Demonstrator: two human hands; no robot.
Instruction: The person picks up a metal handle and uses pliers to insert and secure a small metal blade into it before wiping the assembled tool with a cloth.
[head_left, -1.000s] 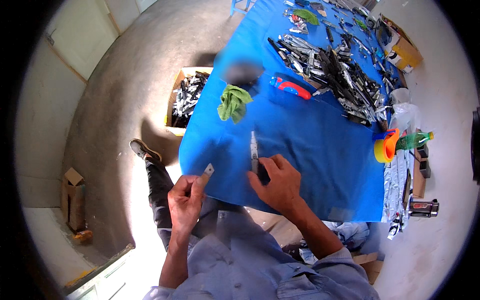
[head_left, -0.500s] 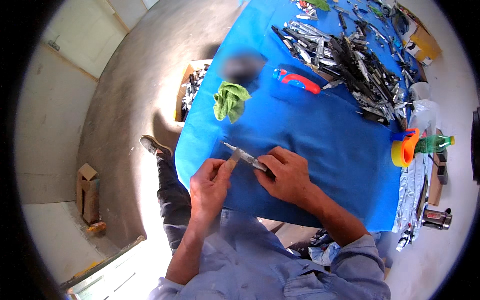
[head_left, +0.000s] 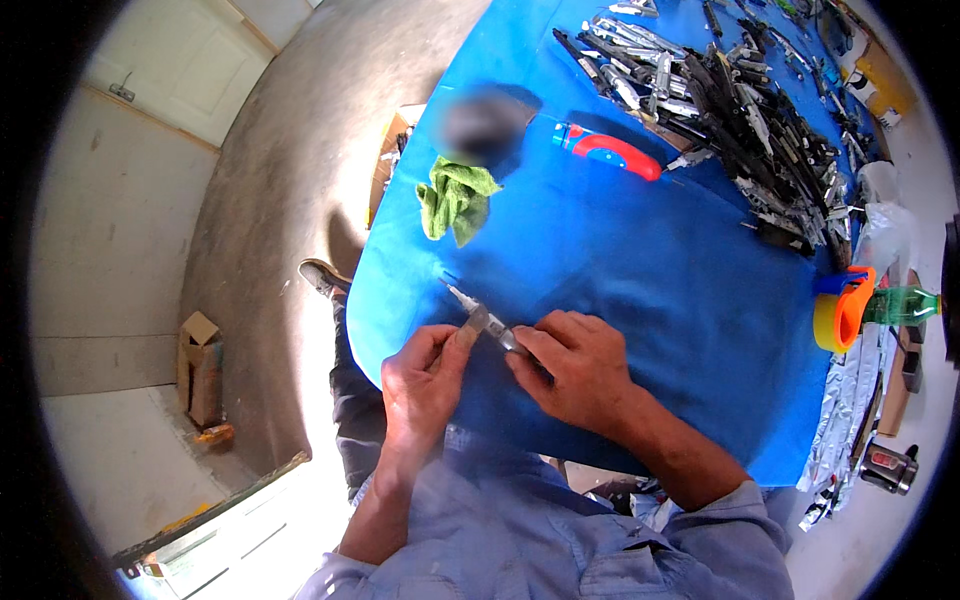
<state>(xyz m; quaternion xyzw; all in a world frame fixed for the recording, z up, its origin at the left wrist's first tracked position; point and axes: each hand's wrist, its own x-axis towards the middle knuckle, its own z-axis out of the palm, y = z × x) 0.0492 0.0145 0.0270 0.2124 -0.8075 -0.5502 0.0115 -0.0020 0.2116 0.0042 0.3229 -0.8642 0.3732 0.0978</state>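
Over the near part of the blue-covered table, my right hand is closed around one end of a slim silver metal cylinder with a narrow pointed tip. That tip slants away toward the upper left. My left hand pinches a small flat greyish strip between thumb and fingers, laid across the cylinder. What the strip is made of cannot be made out. Beyond the tip lies a crumpled green cloth. A red-handled tool with blue parts rests farther off, its exact kind unclear.
A large pile of silver and black metal parts covers the far right of the table. At the right edge are orange and yellow tape rolls and a green plastic bottle. A blurred dark round thing sits behind the cloth.
The whole view has shifted slightly, so the table contents appear farther right. Both hands keep their hold on the cylinder and the strip, with only a slight shift of the right-hand fingers.
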